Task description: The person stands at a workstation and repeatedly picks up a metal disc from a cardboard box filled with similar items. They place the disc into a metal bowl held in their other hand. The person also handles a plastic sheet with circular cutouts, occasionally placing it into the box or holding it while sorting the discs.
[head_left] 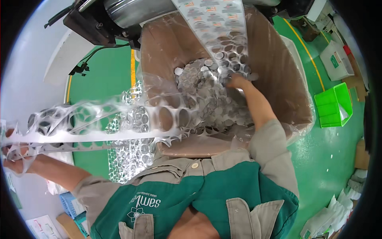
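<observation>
Well, the left hand [16,149] is way out at the left side, with its fingers bent around a long, shiny strip [91,138]. The strip is full of big round holes, and it runs across from that hand to the front of a big brown box [282,75]. Clear plastic lines the box. Lots of little silver circles [215,107] lie in a pile inside it.

The right hand [238,81] reaches into the box, just over the pile, by the low end of a hanging sheet [219,20]. The sheet has print up high and round holes down low. You cannot tell if the right hand is holding anything, because its fingertips are hidden.

More holey silver scraps [129,167] hang and lie left of the box. A fat metal roller [131,10] is up top. On the green floor [306,159], a bright green bin [334,107] sits at the right.
</observation>
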Demonstrator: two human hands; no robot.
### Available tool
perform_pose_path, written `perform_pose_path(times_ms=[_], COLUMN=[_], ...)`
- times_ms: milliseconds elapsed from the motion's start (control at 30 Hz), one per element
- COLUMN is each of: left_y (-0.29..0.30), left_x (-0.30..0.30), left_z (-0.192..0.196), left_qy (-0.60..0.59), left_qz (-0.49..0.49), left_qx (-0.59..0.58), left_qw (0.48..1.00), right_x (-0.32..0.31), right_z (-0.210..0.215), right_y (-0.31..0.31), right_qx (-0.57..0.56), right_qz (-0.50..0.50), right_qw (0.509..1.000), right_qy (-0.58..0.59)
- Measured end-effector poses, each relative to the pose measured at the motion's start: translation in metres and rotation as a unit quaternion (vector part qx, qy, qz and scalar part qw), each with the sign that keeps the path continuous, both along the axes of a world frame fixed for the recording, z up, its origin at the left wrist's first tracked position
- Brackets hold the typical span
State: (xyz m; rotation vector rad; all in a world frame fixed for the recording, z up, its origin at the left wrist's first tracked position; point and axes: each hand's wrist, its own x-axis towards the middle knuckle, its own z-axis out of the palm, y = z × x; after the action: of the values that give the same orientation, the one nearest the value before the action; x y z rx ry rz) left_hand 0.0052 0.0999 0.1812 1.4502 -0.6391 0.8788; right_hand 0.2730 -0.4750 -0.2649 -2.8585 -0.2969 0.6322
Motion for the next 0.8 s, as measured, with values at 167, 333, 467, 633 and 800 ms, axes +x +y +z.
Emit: perform_pose_path(times_ms=[167, 333, 467, 633, 800], left_y=[0.164, -0.115, -0.236, -0.239, -0.214], left_x=[-0.054, 0.046, 0.075, 0.116, 0.159], left_z=[-0.069, -0.138, -0.211, -0.226, -0.192], left_qy=[0.351, 0.259, 0.182, 0.308, 0.460], left_qz=[0.635, 0.301, -0.019, -0.078, -0.010], left_qx=[0.383, 0.473, 0.694, 0.737, 0.436], left_qw=[0.572, 0.787, 0.696, 0.597, 0.774], right_x=[0.000, 0.004, 0.009, 0.023, 0.012], right_z=[-0.037, -0.017, -0.008, 0.034, 0.180], right_y=[-0.032, -0.004, 0.008, 0.023, 0.006], right_qx=[-0.110, -0.034, -0.008, -0.043, 0.546], right_qz=[0.070, 0.105, 0.135, 0.158, 0.000], right_qw=[0.989, 0.988, 0.983, 0.984, 0.834], right_qy=[0.072, 0.110, 0.123, 0.068, 0.083])
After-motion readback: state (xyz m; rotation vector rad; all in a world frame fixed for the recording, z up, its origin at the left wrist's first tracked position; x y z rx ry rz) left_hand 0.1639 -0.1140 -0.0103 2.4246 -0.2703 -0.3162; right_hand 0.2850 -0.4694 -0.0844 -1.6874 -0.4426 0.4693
